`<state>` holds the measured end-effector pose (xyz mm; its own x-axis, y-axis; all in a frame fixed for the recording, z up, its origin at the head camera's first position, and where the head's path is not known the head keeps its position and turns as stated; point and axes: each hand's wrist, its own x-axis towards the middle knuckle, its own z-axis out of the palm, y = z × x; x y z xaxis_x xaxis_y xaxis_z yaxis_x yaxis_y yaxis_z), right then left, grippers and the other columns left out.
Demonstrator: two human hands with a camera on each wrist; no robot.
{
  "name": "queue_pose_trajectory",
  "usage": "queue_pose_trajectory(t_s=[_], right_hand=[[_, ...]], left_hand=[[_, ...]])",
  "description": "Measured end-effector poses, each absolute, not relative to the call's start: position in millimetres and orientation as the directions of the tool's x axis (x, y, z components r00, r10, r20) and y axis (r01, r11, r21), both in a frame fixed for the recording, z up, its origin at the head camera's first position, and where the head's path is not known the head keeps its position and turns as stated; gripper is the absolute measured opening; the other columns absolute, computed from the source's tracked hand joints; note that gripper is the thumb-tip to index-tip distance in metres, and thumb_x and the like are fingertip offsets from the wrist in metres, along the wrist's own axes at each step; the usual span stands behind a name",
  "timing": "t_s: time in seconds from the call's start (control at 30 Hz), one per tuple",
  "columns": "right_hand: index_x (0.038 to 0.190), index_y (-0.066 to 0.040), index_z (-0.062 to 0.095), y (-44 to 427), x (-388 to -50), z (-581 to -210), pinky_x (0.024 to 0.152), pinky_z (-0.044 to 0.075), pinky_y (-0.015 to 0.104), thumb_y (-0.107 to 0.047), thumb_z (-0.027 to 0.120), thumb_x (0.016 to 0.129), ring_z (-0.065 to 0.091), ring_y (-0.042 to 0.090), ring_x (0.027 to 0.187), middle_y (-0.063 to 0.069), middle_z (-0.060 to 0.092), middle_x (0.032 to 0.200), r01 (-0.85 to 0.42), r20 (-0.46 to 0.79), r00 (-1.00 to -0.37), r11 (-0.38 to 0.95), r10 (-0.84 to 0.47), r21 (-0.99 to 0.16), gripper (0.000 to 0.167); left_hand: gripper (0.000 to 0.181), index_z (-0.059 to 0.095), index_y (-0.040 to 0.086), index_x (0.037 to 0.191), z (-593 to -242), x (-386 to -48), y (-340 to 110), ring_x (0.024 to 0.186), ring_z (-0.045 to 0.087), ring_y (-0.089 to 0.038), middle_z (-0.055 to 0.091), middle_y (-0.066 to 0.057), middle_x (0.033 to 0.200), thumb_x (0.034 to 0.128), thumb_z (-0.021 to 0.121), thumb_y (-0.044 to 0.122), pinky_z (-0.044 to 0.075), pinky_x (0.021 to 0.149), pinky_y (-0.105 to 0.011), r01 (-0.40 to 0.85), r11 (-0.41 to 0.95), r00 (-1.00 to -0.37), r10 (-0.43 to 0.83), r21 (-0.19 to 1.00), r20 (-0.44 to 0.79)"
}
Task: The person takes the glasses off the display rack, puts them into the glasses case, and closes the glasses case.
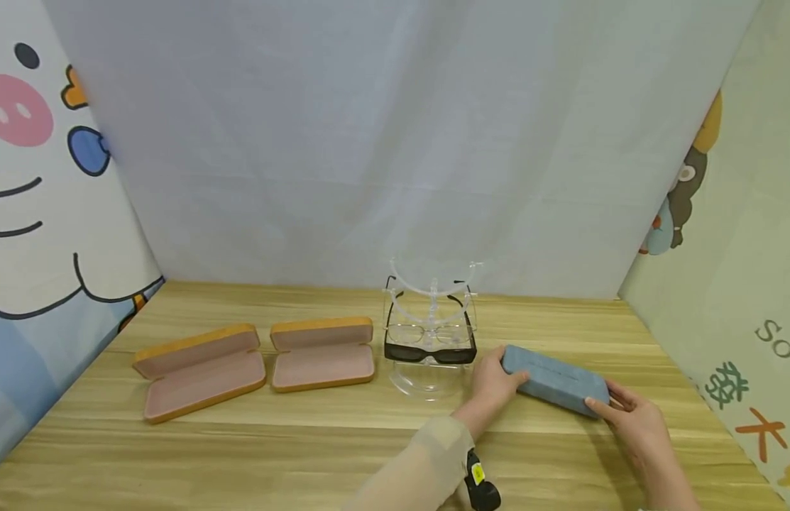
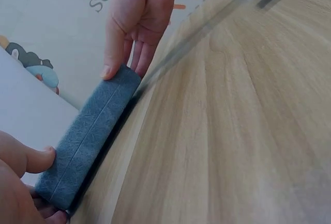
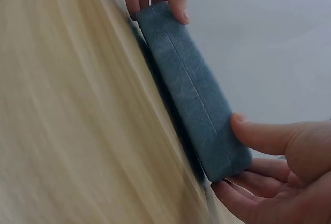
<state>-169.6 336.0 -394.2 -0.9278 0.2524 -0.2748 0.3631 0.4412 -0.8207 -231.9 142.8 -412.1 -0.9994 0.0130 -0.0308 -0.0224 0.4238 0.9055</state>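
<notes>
A closed blue-grey glasses case is held by its two ends at the right of the table. My left hand grips its left end, thumb on the near side. At the other end my right hand grips it between thumb and fingers. Both wrist views show the seam along the side of the case, with a dark strip of shadow beneath it; whether its base touches the wood is unclear. Just left of my left hand stands a clear display stand carrying black sunglasses and thin-framed glasses.
Two open orange glasses cases with pink linings, one at the far left and one nearer the stand, lie on the wooden table. A pale curtain hangs behind. Printed cartoon panels flank both sides.
</notes>
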Motion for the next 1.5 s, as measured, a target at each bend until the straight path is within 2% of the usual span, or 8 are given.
queue_pose_trajectory(t_s=[0.13, 0.2, 0.47, 0.67, 0.9, 1.0, 1.23, 1.5], right_hand=[[0.143, 0.0, 0.018, 337, -169, -394, 0.1, 0.035, 0.045, -0.04, 0.065, 0.082, 0.027, 0.042, 0.129, 0.026, 0.022, 0.144, 0.355, -0.26, -0.932, 0.497, 0.253, -0.792, 0.087], [0.143, 0.001, 0.018, 337, -168, -393, 0.101, 0.033, 0.049, -0.041, 0.065, 0.081, 0.027, 0.043, 0.129, 0.027, 0.022, 0.143, 0.351, -0.255, -0.934, 0.501, 0.251, -0.792, 0.089], [0.142, 0.005, 0.016, 332, -170, -392, 0.101, 0.032, 0.052, -0.032, 0.062, 0.086, 0.027, 0.045, 0.128, 0.031, 0.022, 0.142, 0.311, -0.217, -0.948, 0.545, 0.232, -0.778, 0.082], [0.139, 0.008, 0.024, 325, -170, -386, 0.097, 0.038, 0.05, -0.032, 0.061, 0.086, 0.031, 0.046, 0.126, 0.033, 0.028, 0.138, 0.289, -0.161, -0.953, 0.615, 0.256, -0.734, 0.076], [0.135, 0.002, 0.037, 316, -168, -379, 0.1, 0.029, 0.055, -0.035, 0.057, 0.088, 0.03, 0.044, 0.126, 0.026, 0.037, 0.137, 0.274, -0.107, -0.954, 0.665, 0.281, -0.695, 0.062], [0.132, 0.004, 0.041, 310, -168, -378, 0.097, 0.034, 0.053, -0.032, 0.056, 0.089, 0.037, 0.043, 0.123, 0.026, 0.042, 0.133, 0.229, -0.062, -0.964, 0.685, 0.259, -0.692, 0.057], [0.127, 0.004, 0.048, 294, -170, -373, 0.081, 0.05, 0.029, -0.027, 0.055, 0.091, 0.051, 0.034, 0.114, 0.022, 0.053, 0.125, 0.131, 0.016, -0.979, 0.683, 0.204, -0.718, 0.048], [0.126, 0.0, 0.051, 270, -173, -365, 0.083, 0.05, 0.034, -0.025, 0.054, 0.091, 0.053, 0.032, 0.112, 0.02, 0.054, 0.125, 0.074, 0.045, -0.986, 0.662, 0.16, -0.746, 0.043]], left_hand=[[0.056, 0.053, 0.005, 0.127, -413, -232, 144, 0.117, 0.051, -0.023, 0.056, -0.007, 0.126, 0.0762, 0.073, 0.018, 0.043, 0.095, -0.034, -0.017, 0.426, -0.998, 0.041, 0.905, -0.038], [0.054, 0.053, 0.005, 0.127, -413, -232, 144, 0.117, 0.051, -0.023, 0.056, -0.007, 0.126, 0.0773, 0.072, 0.015, 0.043, 0.096, -0.033, -0.002, 0.432, -0.998, 0.053, 0.902, -0.028], [0.048, 0.047, 0.003, 0.131, -406, -226, 135, 0.121, 0.047, -0.025, 0.052, -0.01, 0.13, 0.0856, 0.059, 0.014, 0.04, 0.099, -0.036, -0.022, 0.424, -0.991, 0.108, 0.905, -0.074], [0.042, 0.054, -0.002, 0.123, -402, -217, 124, 0.113, 0.053, -0.025, 0.059, -0.012, 0.119, 0.0841, 0.059, 0.015, 0.044, 0.094, -0.034, 0.002, 0.398, -0.988, 0.143, 0.917, -0.06], [0.042, 0.054, -0.001, 0.123, -402, -210, 112, 0.114, 0.052, -0.025, 0.058, -0.013, 0.12, 0.0846, 0.059, 0.016, 0.043, 0.095, -0.034, 0.055, 0.427, -0.974, 0.22, 0.903, -0.045], [0.043, 0.053, -0.003, 0.123, -401, -206, 105, 0.114, 0.052, -0.026, 0.057, -0.014, 0.121, 0.0846, 0.06, 0.017, 0.043, 0.095, -0.035, 0.084, 0.448, -0.966, 0.256, 0.89, -0.038], [0.042, 0.054, 0.001, 0.123, -398, -197, 88, 0.112, 0.053, -0.03, 0.056, -0.016, 0.123, 0.0846, 0.06, 0.017, 0.045, 0.092, -0.038, 0.161, 0.446, -0.942, 0.336, 0.88, 0.002], [0.035, 0.058, 0.003, 0.119, -390, -192, 63, 0.108, 0.055, -0.028, 0.059, -0.011, 0.118, 0.0892, 0.054, 0.021, 0.046, 0.089, -0.037, 0.228, 0.484, -0.922, 0.386, 0.845, 0.028]])
